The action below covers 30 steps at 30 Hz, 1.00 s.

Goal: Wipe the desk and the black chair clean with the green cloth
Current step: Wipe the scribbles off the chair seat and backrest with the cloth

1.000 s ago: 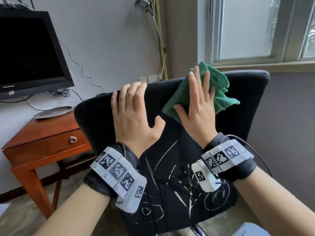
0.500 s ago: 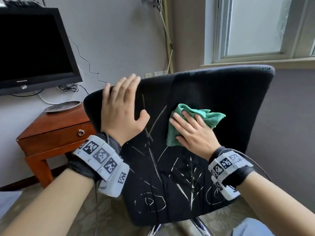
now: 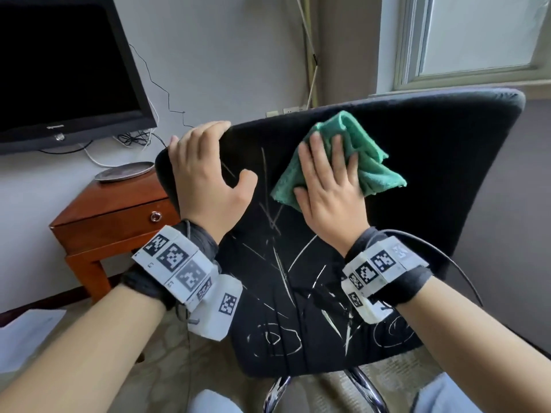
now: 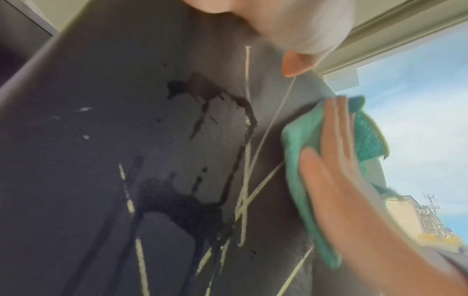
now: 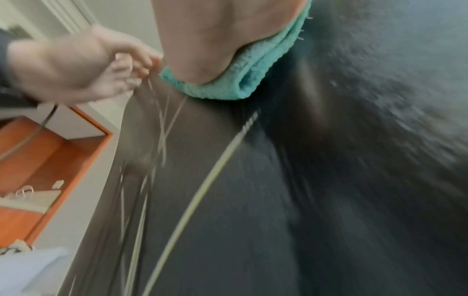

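The black chair (image 3: 432, 174) faces me with its backrest covered in pale scratch-like streaks and dark wet stains (image 4: 192, 208). My right hand (image 3: 328, 189) lies flat with straight fingers on the crumpled green cloth (image 3: 369, 156) and presses it against the upper middle of the backrest. The cloth (image 5: 228, 84) bunches under my palm. My left hand (image 3: 205, 171) grips the backrest's upper left edge, fingers curled over the top and thumb on the front. To the left stands the wooden desk (image 3: 113, 216).
A metal dish (image 3: 125, 171) and a black TV (image 3: 59, 70) with cables sit on the desk. A window (image 3: 477, 34) lies behind the chair. The chair's chrome base (image 3: 277, 391) is near my knees. White paper (image 3: 26, 332) lies on the floor.
My right hand swept the cloth down from the backrest's top edge to its middle, then back up. My left hand kept its hold on the upper left edge.
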Each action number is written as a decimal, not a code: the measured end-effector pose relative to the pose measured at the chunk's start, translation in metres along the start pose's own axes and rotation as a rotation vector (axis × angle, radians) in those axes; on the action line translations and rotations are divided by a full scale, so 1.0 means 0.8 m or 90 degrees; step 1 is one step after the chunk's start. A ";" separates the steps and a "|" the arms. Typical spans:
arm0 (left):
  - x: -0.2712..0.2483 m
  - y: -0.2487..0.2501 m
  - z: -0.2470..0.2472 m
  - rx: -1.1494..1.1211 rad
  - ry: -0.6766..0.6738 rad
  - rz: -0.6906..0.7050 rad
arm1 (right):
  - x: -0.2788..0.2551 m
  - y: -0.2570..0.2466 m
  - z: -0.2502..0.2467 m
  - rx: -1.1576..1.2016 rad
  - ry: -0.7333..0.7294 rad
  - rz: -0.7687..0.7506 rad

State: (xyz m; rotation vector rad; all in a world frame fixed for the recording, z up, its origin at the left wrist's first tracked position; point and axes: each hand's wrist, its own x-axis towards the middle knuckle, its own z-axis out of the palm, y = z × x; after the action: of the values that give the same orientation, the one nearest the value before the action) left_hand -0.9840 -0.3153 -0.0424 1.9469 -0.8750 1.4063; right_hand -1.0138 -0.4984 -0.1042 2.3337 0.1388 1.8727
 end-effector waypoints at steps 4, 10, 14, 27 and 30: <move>0.001 0.004 -0.004 -0.017 0.003 -0.005 | -0.059 0.000 0.015 -0.038 -0.104 -0.091; 0.007 0.022 0.001 -0.018 0.014 -0.006 | -0.023 0.026 -0.009 -0.056 -0.072 -0.123; 0.007 0.041 0.001 -0.020 -0.004 0.023 | 0.040 0.020 -0.037 0.035 0.040 0.036; -0.004 0.045 0.003 0.095 -0.050 0.173 | -0.109 0.028 0.003 0.090 -0.116 0.187; -0.002 0.051 0.007 0.066 -0.025 0.156 | -0.111 0.026 0.006 0.094 -0.125 0.211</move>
State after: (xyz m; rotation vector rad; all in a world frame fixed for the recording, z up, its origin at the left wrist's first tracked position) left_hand -1.0133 -0.3443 -0.0423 2.0032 -1.1096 1.5843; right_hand -1.0293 -0.5335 -0.1875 2.7705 -0.1462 1.8027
